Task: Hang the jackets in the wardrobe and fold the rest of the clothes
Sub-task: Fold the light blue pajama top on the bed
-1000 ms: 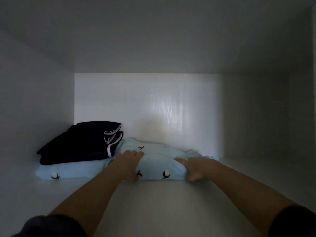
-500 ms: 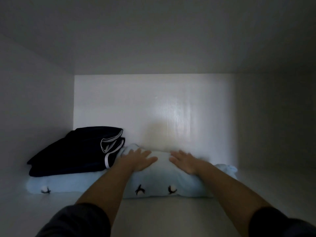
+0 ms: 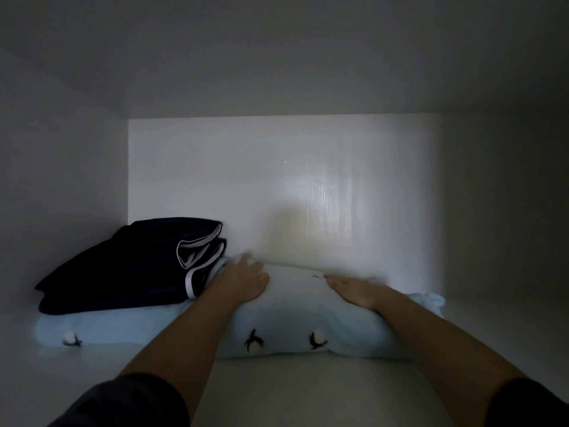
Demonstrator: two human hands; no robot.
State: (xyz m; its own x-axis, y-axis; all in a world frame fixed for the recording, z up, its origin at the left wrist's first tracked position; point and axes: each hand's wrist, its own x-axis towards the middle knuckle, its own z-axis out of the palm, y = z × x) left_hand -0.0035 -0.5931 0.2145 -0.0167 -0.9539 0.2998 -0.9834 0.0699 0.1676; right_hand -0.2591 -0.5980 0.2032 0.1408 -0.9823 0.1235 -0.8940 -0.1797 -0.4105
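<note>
- A folded light-blue garment (image 3: 295, 325) with small dark-and-white motifs along its front edge lies on the white wardrobe shelf (image 3: 292, 392), in the lower middle of the frame. Its far side sits close against the back panel (image 3: 277, 186).
- The left hand (image 3: 243, 283) rests palm down on the top left part of that garment. Its fingers (image 3: 250, 267) are stretched out nearly straight and lie flat on the cloth, gripping nothing.
- The right hand (image 3: 357, 292) lies palm down on the top right part of the same garment. Its fingers (image 3: 336, 283) are also straight and pressed flat, pointing toward the centre of the frame, with nothing held.
- The two hands are apart, with a bare strip of blue cloth between them.
- At the middle left of the frame a folded dark navy garment (image 3: 123, 272) with white trim sits just beside the left hand; its trimmed edge is next to the wrist.
- The navy garment lies on top of a light-blue layer (image 3: 107, 329) that carries the same kind of motif. Whether this is a separate piece or part of the pressed garment cannot be told in the dim light.
- Both forearms reach in from the bottom edge, each ending in a dark sleeve (image 3: 129, 402) at the lower corners of the frame.
</note>
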